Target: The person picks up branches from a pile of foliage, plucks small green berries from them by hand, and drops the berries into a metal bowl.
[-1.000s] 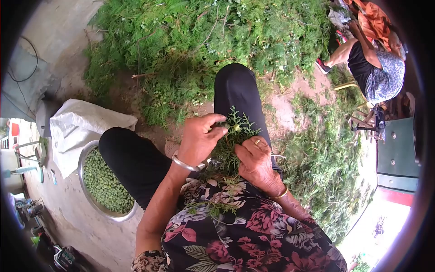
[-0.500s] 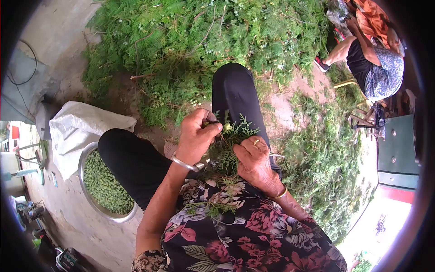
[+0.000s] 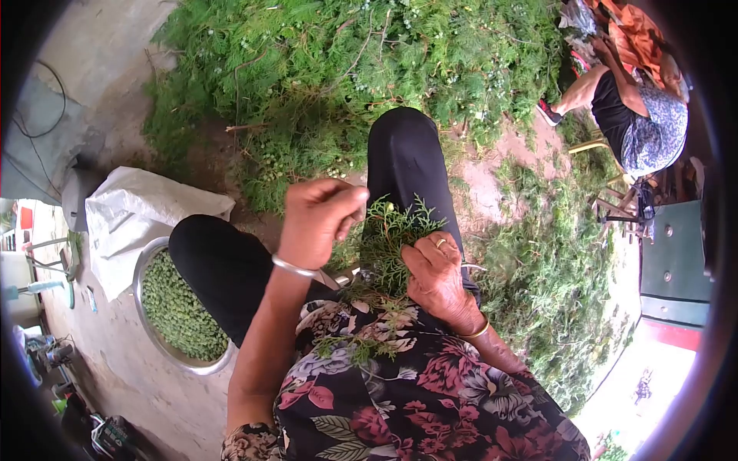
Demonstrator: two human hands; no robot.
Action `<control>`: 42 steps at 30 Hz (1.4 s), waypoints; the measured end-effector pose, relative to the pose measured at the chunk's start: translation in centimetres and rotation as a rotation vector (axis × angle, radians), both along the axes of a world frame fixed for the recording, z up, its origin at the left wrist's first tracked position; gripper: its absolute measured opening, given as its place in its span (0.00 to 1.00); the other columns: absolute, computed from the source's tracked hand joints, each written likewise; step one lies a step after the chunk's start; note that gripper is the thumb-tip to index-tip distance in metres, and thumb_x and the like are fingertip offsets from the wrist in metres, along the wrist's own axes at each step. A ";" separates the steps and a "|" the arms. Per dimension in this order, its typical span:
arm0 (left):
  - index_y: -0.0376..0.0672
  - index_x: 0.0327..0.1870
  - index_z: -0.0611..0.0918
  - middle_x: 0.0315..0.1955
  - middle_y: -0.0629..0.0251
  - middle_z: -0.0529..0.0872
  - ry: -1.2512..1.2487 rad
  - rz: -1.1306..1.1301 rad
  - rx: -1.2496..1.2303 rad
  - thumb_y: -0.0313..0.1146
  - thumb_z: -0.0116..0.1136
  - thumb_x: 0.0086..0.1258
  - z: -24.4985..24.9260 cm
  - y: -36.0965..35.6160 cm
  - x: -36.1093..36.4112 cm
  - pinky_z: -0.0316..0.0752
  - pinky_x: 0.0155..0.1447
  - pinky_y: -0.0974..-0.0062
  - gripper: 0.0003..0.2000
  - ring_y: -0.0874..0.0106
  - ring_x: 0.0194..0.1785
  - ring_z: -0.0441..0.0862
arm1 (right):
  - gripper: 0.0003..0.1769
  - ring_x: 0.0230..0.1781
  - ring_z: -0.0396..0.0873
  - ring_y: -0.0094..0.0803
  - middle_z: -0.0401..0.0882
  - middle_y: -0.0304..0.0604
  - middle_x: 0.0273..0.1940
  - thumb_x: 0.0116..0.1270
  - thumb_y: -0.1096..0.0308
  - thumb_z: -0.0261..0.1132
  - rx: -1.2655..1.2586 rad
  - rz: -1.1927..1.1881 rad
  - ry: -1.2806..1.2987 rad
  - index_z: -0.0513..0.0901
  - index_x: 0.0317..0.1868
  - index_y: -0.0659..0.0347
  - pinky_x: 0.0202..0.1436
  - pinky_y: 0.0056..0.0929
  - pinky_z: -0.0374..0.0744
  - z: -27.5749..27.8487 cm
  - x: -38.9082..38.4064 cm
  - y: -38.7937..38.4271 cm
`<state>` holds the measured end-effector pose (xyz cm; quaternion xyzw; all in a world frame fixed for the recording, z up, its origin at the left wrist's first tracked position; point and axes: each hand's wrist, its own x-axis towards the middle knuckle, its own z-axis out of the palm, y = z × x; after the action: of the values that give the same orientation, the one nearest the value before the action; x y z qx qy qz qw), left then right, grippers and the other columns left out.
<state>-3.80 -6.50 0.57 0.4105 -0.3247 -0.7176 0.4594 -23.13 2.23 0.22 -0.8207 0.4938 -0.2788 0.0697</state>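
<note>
My right hand [image 3: 436, 276] grips a green conifer sprig [image 3: 400, 223] above my lap, its flat scaly leaves fanning out to the left of the fingers. To its left, my left hand [image 3: 319, 219] hangs in the air apart from the sprig, with fingers curled and the thumb pressed against them. Whatever is inside those fingers is hidden. A small pale-green cone [image 3: 390, 207] shows near the sprig's tip. Loose bits of greenery [image 3: 357, 349] lie on my flowered shirt.
At the left stands a metal basin [image 3: 139, 288] full of small green cones, beside a white sack [image 3: 154, 201]. A large heap of cut conifer branches [image 3: 330, 69] covers the ground ahead, with more scattered at right. Another person [image 3: 653, 131] sits at the upper right.
My left hand has pulled back from the sprig, to the left, and its wrist has turned. My right hand keeps its grip on the sprig, nearly in place.
</note>
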 end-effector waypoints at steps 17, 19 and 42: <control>0.37 0.34 0.83 0.18 0.69 0.77 -0.107 0.373 0.105 0.28 0.64 0.62 -2.1 -2.1 -0.4 0.60 0.17 0.85 0.05 0.82 0.16 0.68 | 0.14 0.29 0.70 0.39 0.65 0.42 0.25 0.40 0.79 0.63 0.017 0.025 0.000 0.77 0.32 0.62 0.37 0.37 0.72 -0.2 -0.5 0.1; 0.36 0.38 0.82 0.24 0.65 0.79 0.045 0.409 0.085 0.28 0.61 0.64 -0.3 -2.6 3.1 0.64 0.21 0.84 0.06 0.79 0.21 0.71 | 0.15 0.29 0.71 0.40 0.67 0.42 0.26 0.42 0.79 0.65 0.032 0.046 -0.034 0.79 0.36 0.64 0.37 0.37 0.73 -0.1 -1.1 0.5; 0.27 0.53 0.77 0.41 0.51 0.83 -1.361 0.817 0.194 0.33 0.65 0.59 -10.2 15.5 33.5 0.74 0.50 0.68 0.23 0.66 0.42 0.80 | 0.03 0.20 0.73 0.26 0.78 0.46 0.21 0.62 0.77 0.62 0.435 -0.454 -0.700 0.80 0.30 0.67 0.22 0.23 0.70 2.6 -5.7 0.7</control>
<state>29.67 9.01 -9.60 0.8830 -0.2937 -0.1098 0.3492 -28.83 2.93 2.82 -0.5148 0.6545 -0.4373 0.3396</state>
